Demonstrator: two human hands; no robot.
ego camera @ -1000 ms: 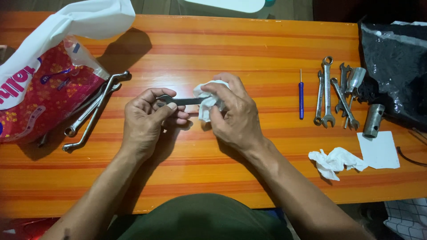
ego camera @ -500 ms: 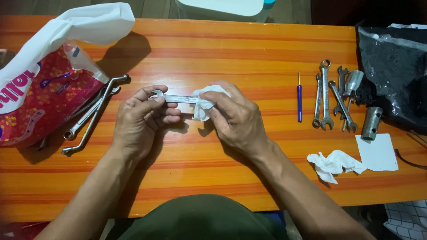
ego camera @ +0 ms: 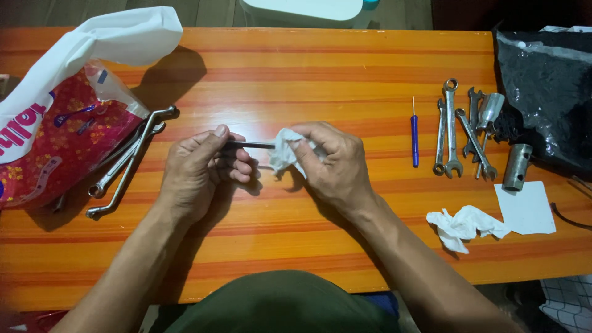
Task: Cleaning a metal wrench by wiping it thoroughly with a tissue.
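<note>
I see my left hand (ego camera: 197,169) pinching a wrench (ego camera: 250,145) between its fingertips while my right hand (ego camera: 333,163) wraps a white tissue (ego camera: 282,152) around its other end.

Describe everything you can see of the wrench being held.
The wrench is a slim, dark grey metal bar held roughly level above the orange table. Only its mid shaft shows. The left hand pinches one end, hiding it, and the right hand wraps a white tissue around the other.

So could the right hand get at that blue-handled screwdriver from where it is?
Probably yes. The right hand is wrapped around a white tissue on the wrench, but the table between it and the blue-handled screwdriver lies bare.
</note>
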